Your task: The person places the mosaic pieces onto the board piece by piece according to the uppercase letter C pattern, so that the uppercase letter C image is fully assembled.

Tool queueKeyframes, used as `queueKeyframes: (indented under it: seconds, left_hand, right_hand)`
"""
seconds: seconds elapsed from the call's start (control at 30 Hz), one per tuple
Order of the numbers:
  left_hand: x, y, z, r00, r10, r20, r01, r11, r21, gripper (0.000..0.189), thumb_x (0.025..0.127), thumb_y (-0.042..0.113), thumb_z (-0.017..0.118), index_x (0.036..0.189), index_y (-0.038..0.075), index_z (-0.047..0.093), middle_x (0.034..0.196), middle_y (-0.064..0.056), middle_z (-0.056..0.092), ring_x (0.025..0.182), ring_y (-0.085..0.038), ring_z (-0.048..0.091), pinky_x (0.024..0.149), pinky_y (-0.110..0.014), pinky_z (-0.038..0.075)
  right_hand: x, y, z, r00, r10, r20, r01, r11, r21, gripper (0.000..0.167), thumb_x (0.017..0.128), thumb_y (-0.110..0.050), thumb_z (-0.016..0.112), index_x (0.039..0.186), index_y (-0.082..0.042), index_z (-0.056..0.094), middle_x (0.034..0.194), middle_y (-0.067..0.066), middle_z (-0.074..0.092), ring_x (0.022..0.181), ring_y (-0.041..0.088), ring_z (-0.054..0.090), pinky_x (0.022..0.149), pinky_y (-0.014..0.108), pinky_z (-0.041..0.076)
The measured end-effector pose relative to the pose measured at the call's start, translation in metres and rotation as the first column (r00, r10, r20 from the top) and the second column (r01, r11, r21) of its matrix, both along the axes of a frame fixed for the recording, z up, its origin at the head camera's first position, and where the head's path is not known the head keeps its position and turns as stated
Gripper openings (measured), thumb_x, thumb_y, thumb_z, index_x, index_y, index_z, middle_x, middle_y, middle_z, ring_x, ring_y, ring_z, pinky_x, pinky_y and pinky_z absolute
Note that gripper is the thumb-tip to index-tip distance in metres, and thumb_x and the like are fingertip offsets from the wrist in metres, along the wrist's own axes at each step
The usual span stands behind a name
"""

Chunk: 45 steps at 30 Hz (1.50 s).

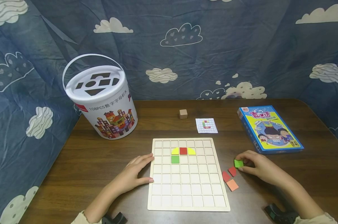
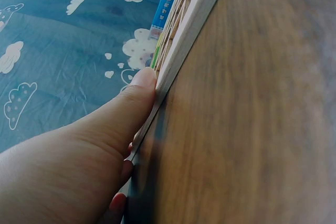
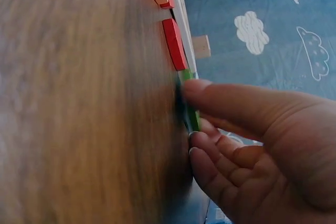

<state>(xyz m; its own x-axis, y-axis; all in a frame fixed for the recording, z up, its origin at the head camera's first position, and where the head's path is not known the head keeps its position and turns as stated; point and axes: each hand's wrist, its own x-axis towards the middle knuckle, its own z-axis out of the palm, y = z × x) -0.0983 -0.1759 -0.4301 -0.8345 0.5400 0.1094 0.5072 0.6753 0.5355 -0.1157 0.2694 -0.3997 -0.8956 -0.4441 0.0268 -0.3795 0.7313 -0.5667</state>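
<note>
Our right grip [image 1: 255, 165] pinches a green tile [image 1: 238, 164] between thumb and fingers, right of the board [image 1: 184, 189] and beside the red pieces [image 1: 232, 171]; our left grip [image 1: 133, 172], thumb spread from the fingers, rests at the board's left edge. We'd expect the tile to be light, stiff and perhaps slick (so opposite edges make the best hold). It looks small, flat, square-cornered and bright green.

Your pale wooden gridded board [image 1: 191, 188] lies flat, with red, yellow and green pieces [image 1: 183, 151] set towards twelve o'clock; you pinch a bright green square tile [image 1: 238, 164] beyond its three-o'clock edge.
</note>
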Motion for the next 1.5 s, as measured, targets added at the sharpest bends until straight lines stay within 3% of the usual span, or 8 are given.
queueKeyframes:
  seconds: [0.2, 0.37, 0.53, 0.8, 1.13, 1.37, 1.5]
  left_hand:
    - [0.000, 0.000, 0.000, 1.000, -0.001, -0.003, 0.001, 1.000, -0.005, 0.074, 0.077, 0.054, 0.059, 0.136, 0.015, 0.039, 0.141, -0.001, 0.034, 0.127, -0.023, 0.030, 0.104, -0.047, 0.019]
    - [-0.001, 0.000, 0.000, 1.000, 0.001, -0.005, -0.001, 1.000, 0.000, 0.073, 0.077, 0.052, 0.060, 0.136, 0.014, 0.039, 0.141, -0.002, 0.034, 0.127, -0.024, 0.030, 0.104, -0.048, 0.019]
    - [-0.001, 0.000, -0.001, 1.000, 0.007, -0.006, -0.007, 1.000, 0.001, 0.073, 0.077, 0.051, 0.061, 0.136, 0.015, 0.040, 0.141, -0.002, 0.034, 0.127, -0.027, 0.030, 0.103, -0.049, 0.022]
    - [-0.001, -0.001, 0.000, 1.000, 0.001, -0.005, -0.001, 1.000, -0.001, 0.073, 0.077, 0.052, 0.061, 0.136, 0.014, 0.040, 0.141, -0.003, 0.034, 0.127, -0.027, 0.030, 0.103, -0.049, 0.021]
    - [0.000, 0.000, 0.000, 1.000, -0.002, -0.007, 0.002, 1.000, -0.003, 0.073, 0.077, 0.052, 0.060, 0.136, 0.014, 0.040, 0.141, -0.003, 0.034, 0.127, -0.026, 0.030, 0.104, -0.048, 0.021]
    - [0.000, 0.000, 0.000, 1.000, -0.004, -0.002, 0.004, 1.000, -0.003, 0.074, 0.077, 0.052, 0.060, 0.136, 0.014, 0.040, 0.141, -0.003, 0.034, 0.127, -0.025, 0.030, 0.105, -0.047, 0.019]
    - [0.000, 0.000, 0.000, 1.000, -0.001, 0.002, 0.001, 1.000, 0.001, 0.074, 0.077, 0.052, 0.060, 0.136, 0.013, 0.040, 0.141, -0.003, 0.034, 0.127, -0.025, 0.030, 0.105, -0.047, 0.018]
  right_hand:
    - [0.005, -0.017, 0.015, 0.999, -0.035, -0.007, 0.035, 0.997, -0.065, 0.027, 0.081, -0.020, 0.067, 0.106, -0.011, 0.060, 0.101, -0.002, 0.057, 0.089, 0.016, 0.055, 0.076, 0.034, 0.050]
    - [0.010, -0.049, 0.031, 0.991, 0.019, -0.132, -0.037, 0.990, -0.136, 0.029, 0.079, -0.015, 0.070, 0.107, -0.013, 0.061, 0.102, -0.006, 0.057, 0.089, 0.014, 0.054, 0.073, 0.033, 0.051]
    - [0.015, -0.084, 0.033, 0.974, 0.052, -0.221, -0.097, 0.975, -0.200, 0.032, 0.075, -0.006, 0.072, 0.105, -0.013, 0.063, 0.103, -0.007, 0.056, 0.083, 0.009, 0.054, 0.067, 0.028, 0.051]
    - [0.022, -0.137, 0.020, 0.969, 0.120, -0.217, -0.178, 0.946, -0.269, 0.029, 0.079, -0.014, 0.069, 0.108, -0.013, 0.062, 0.104, -0.010, 0.055, 0.086, 0.013, 0.055, 0.069, 0.028, 0.051]
    - [0.015, -0.168, -0.006, 0.982, 0.143, -0.123, -0.165, 0.966, -0.197, 0.026, 0.081, -0.021, 0.068, 0.105, -0.014, 0.060, 0.107, -0.008, 0.054, 0.097, 0.006, 0.050, 0.085, 0.028, 0.045]
    - [0.010, -0.173, -0.016, 0.977, 0.154, -0.148, -0.177, 0.972, -0.154, 0.028, 0.079, -0.021, 0.069, 0.104, -0.010, 0.062, 0.099, -0.007, 0.052, 0.080, 0.008, 0.044, 0.070, 0.022, 0.043]
    - [0.009, -0.173, -0.017, 0.978, 0.153, -0.143, -0.174, 0.973, -0.149, 0.026, 0.081, -0.021, 0.068, 0.104, -0.011, 0.063, 0.099, -0.008, 0.051, 0.080, 0.007, 0.043, 0.068, 0.020, 0.042]
